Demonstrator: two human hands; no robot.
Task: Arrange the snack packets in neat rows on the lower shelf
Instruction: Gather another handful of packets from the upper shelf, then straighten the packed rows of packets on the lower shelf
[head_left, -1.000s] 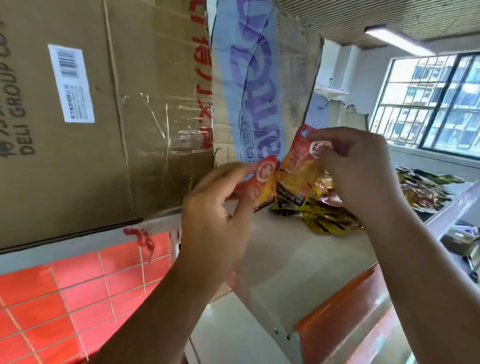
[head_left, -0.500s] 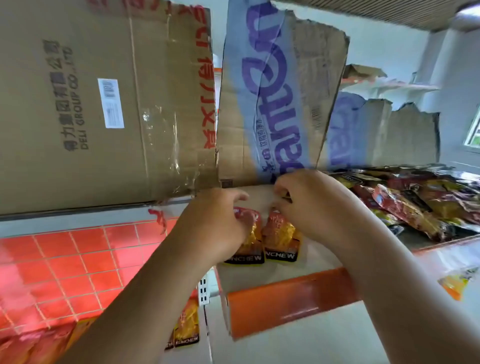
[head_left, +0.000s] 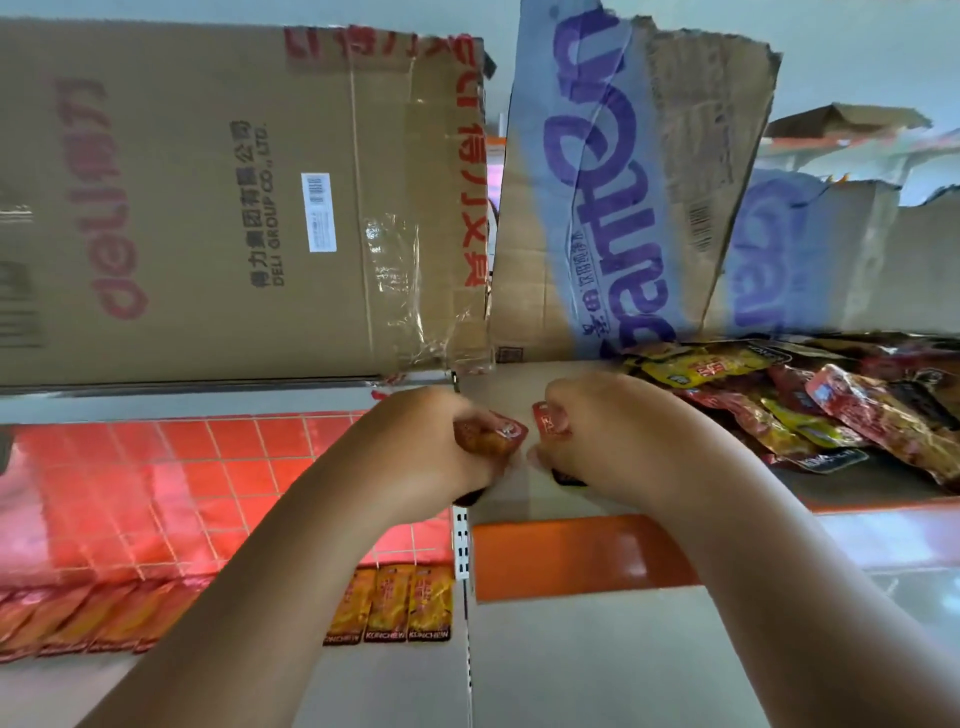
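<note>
Left hand (head_left: 431, 447): over the near left corner of the shelf (head_left: 561, 556), knuckles up, fingers (head_left: 460, 415) curled round a packet.
Left packet (head_left: 496, 435): mostly hidden inside that grip. Its red top corner sticks out to the right past the fingertips, and a dark bottom edge shows under the heel of the hand.
Right hand (head_left: 613, 431): just right of the left hand, fingers (head_left: 571, 395) bent and pinching a second packet.
Right packet (head_left: 549, 418): its red top corner pokes out left of the fingers, and its dark bottom edge peeps out below the hand. The rest is covered.
Gap: the two red corners lie near each other without touching. Whether either packet rests on the shelf cannot be told.
Pile (head_left: 810, 410): loose red and yellow packets heaped on the same shelf, right of the right hand.
Lower board (head_left: 597, 670): below the orange shelf front.
Row (head_left: 395, 605): three orange packets side by side, upright, on the lower level left of the post. More packets, blurred, run on to the far left.
Deli box (head_left: 208, 208): large, far left, above the red tiles (head_left: 182, 493).
Purple box (head_left: 623, 208): torn, at the back of the shelf.
</note>
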